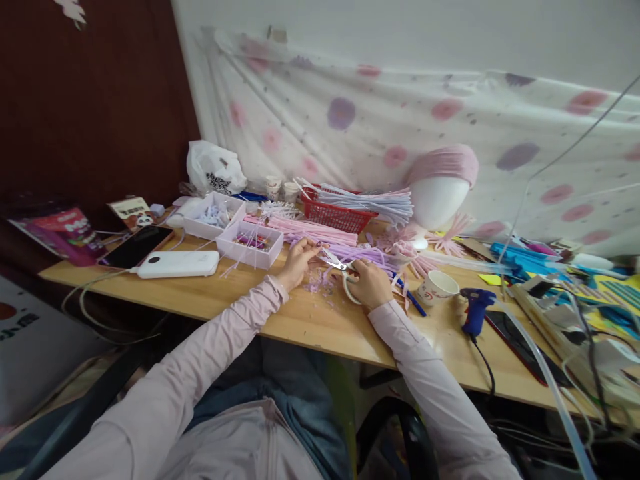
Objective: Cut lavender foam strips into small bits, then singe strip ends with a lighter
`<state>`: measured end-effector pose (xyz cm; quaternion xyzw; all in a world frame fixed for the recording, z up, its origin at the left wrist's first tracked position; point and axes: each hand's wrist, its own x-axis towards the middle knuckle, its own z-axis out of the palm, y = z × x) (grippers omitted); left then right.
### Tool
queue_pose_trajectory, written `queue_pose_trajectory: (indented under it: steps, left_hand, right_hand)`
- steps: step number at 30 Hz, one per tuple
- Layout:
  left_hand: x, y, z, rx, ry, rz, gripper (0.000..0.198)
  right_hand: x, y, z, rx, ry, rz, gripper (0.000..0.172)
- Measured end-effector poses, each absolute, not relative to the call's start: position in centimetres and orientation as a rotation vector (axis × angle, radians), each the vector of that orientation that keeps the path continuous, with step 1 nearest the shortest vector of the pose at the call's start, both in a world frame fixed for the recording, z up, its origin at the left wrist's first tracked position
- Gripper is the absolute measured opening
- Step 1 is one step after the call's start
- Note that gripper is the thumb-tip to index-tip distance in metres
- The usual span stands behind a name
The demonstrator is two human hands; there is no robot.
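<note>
The person's right grip [371, 285] is closed round the handles of a pair of scissors [336, 262], with the blades angled toward the other hand. The left grip [298, 263] is drawn into a pinch at the fingertips, apparently on a small pale piece right by the blade tips; the piece is too small to make out, and whether the blades touch it cannot be told.

Just below the hands, purple clippings [320, 283] lie scattered on the counter [295, 325], so some trimming looks done. Behind them, purple stems [365, 255] lie in a loose bundle, with pink stems [320, 231] beyond; these long lengths suggest that much material is left, and the piece in the fingers seems mid-trim. No finished article can be picked out with confidence.

Farther out, a red basket [333, 215] carries pale stems [383, 202]. To the left sits a white box [251, 259] of small bits, near a white power bank [177, 265]. To the right stand a paper cup [438, 288] and a blue glue gun [477, 310], with a pink-capped mannequin head [434, 200] behind.
</note>
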<state>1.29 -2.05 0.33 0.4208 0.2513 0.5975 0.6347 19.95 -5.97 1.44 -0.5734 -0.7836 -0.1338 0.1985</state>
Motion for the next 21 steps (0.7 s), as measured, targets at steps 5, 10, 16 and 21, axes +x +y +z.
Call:
queue_pose_trajectory:
  steps: [5,10,16,21]
  left_hand:
    - [1.17,-2.18,0.63,0.856,0.587,1.377,0.024]
    - [1.15,-2.21,0.94,0.745,0.583,1.385,0.019]
    - [1.22,-2.41,1.01,0.697,0.582,1.395,0.022]
    - [1.23,-2.31,0.89,0.690,0.578,1.407,0.023]
  right_hand:
    - [19.89,-6.06,1.60,-1.679,-2.186,-0.389,0.038]
    - [19.94,-6.00,1.48,-1.715,-2.188,-0.400,0.039]
    - [19.83,-6.08,1.53,-1.719,-2.187,-0.410,0.039]
    - [19.74,-6.25,1.71,-1.686,-2.178,-0.391,0.037]
